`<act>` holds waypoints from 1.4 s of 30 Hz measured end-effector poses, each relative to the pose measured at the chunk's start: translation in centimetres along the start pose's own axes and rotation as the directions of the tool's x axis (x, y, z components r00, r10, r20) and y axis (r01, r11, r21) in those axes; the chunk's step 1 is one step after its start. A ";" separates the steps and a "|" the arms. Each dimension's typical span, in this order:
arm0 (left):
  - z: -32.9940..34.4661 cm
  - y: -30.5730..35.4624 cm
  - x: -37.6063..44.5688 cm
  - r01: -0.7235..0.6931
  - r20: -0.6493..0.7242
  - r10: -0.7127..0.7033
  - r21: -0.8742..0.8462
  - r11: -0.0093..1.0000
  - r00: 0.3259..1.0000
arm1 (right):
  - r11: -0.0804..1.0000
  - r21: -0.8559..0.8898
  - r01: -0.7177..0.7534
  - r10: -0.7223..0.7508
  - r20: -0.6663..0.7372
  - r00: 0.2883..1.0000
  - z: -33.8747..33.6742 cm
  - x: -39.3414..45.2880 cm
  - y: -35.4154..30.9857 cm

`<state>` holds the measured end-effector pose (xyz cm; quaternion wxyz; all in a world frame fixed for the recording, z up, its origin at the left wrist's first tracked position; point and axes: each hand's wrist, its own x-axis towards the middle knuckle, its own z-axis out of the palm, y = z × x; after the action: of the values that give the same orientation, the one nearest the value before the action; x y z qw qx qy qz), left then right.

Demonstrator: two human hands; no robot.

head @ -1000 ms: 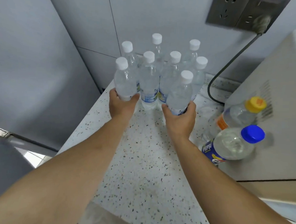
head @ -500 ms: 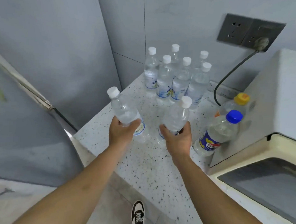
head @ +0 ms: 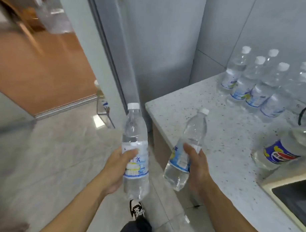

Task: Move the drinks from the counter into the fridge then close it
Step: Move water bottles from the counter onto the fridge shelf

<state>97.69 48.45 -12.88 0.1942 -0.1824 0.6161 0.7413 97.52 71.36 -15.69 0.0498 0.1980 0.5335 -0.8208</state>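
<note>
Head view: got one water btl per hand, both off the counter point(head: 217, 139) and carried toward the fridge side on my left. Left hand point(head: 115, 168) wraps round the label band of the left bottle point(head: 135, 150), thumb across the front, btl upright w/ cap up. I'd say gripping at the label keeps it balanced and ready to stand on a shelf. Right hand point(head: 197, 169) is curled round the right bottle point(head: 187, 150) at its label too, but this one tilts, cap leaning up and to the right, base toward me, prob just from the wrist angle mid-carry. The two btls are apart, not touching.

Rest of the drinks stay on the counter: a cluster of white-capped water bottles point(head: 254, 84) at the back near the wall, packed close together, and a bigger Pepsi bottle point(head: 279, 153) on the right, top cut off by the frame edge. So two in hand, plenty left, early in the job imo.

Counter is pale speckled stone; dark cable point(head: 303, 112) at its right edge. Grey fridge point(head: 151, 46) stands beside the counter's left end, its door point(head: 92, 49) open, blurred. Floor point(head: 52, 155) is grey tile, my shoe point(head: 136, 209) below.
</note>
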 end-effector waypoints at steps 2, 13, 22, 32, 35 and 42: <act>-3.2 -0.5 -2.2 0.031 -0.069 -0.036 -0.061 0.998 0.997 | 0.998 -0.068 -0.003 0.012 0.138 0.990 2.6 -0.7 1.7; -15.2 -2.6 -9.6 -0.083 -0.418 -0.077 -0.353 0.932 0.905 | 0.917 -0.398 -0.039 0.261 0.522 0.812 19.6 -2.5 8.1; -26.1 0.2 -10.1 -0.237 -0.542 0.008 -0.354 0.905 0.840 | 0.895 -0.446 -0.003 0.269 0.534 0.801 32.7 -1.9 12.9; -42.0 7.7 -6.5 -0.308 -0.495 0.141 -0.272 0.912 0.857 | 0.930 -0.362 0.060 0.146 0.517 0.843 48.0 0.1 14.8; -45.1 9.9 -4.7 -0.317 -0.480 0.177 -0.228 0.921 0.859 | 0.941 -0.332 0.059 0.117 0.485 0.867 51.0 1.3 15.0; -49.2 15.3 2.1 -0.323 -0.381 0.238 -0.178 0.929 0.893 | 0.966 -0.258 -0.006 0.121 0.431 0.894 56.6 6.8 14.5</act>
<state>89.59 -2.41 -9.70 -0.0525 -0.2428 0.5678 0.7848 80.14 15.37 -10.76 0.2215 0.0153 0.6005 -0.7682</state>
